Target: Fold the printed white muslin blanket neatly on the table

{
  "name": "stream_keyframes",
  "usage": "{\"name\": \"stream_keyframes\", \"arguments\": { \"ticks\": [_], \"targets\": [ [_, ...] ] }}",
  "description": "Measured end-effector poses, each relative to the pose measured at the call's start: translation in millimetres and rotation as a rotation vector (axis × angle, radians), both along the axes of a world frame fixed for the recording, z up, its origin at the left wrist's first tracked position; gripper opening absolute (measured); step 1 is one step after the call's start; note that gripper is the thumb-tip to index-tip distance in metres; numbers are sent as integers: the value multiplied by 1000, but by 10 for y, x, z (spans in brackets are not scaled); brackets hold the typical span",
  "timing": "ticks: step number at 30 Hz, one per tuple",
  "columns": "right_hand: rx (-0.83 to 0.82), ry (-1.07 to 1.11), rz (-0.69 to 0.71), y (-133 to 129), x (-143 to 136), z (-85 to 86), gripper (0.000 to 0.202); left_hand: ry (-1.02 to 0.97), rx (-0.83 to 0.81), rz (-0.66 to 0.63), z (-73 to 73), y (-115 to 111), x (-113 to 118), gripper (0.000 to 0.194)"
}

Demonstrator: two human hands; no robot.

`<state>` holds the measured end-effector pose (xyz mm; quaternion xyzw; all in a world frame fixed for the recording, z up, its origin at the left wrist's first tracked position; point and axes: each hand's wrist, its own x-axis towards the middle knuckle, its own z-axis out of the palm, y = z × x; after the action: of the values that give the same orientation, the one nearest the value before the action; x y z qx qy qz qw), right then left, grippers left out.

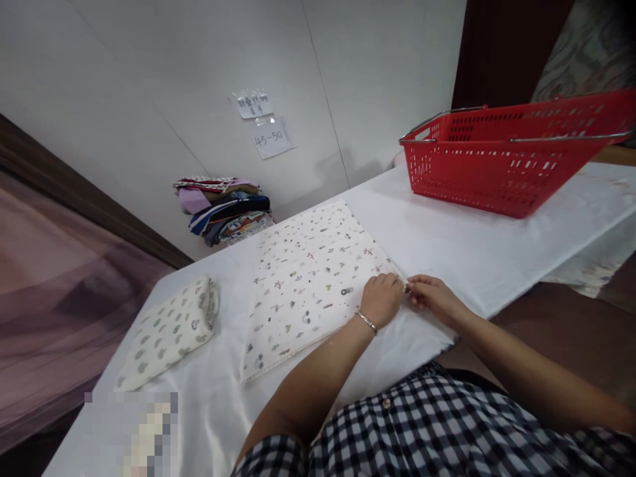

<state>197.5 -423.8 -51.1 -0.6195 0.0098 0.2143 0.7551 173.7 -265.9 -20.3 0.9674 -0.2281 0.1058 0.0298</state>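
A white cloth with small printed figures (308, 271) lies folded flat on the white-covered table (427, 245). My left hand (381, 299), with a bracelet at its wrist, rests on the cloth's near right corner with its fingers curled under or around the edge. Just right of it, my right hand (428, 295) pinches the tip of that same corner between thumb and fingers. The two hands almost touch. At the left of the table sits another folded cloth, cream with grey spots (171, 331).
A red basket with metal handles (472, 165) stands at the back right. A pile of folded clothes (228, 209) is against the wall beyond the table's far edge. Paper signs (272, 138) hang on the wall. Pink fabric (64, 285) hangs at the left.
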Motion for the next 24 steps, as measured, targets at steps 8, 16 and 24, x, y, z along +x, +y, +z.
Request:
{"name": "stream_keyframes", "arguments": {
  "ticks": [8,16,24],
  "targets": [
    [-52,-25,45,15,18,-34,35,27,-41,-21,-95,-45,-3,18],
    [-208,-18,65,-7,101,-46,29,66,-70,47,-141,118,-218,26],
    [-348,1,131,-138,173,-39,28,62,65,245,-286,835,-673,26]
  ]
}}
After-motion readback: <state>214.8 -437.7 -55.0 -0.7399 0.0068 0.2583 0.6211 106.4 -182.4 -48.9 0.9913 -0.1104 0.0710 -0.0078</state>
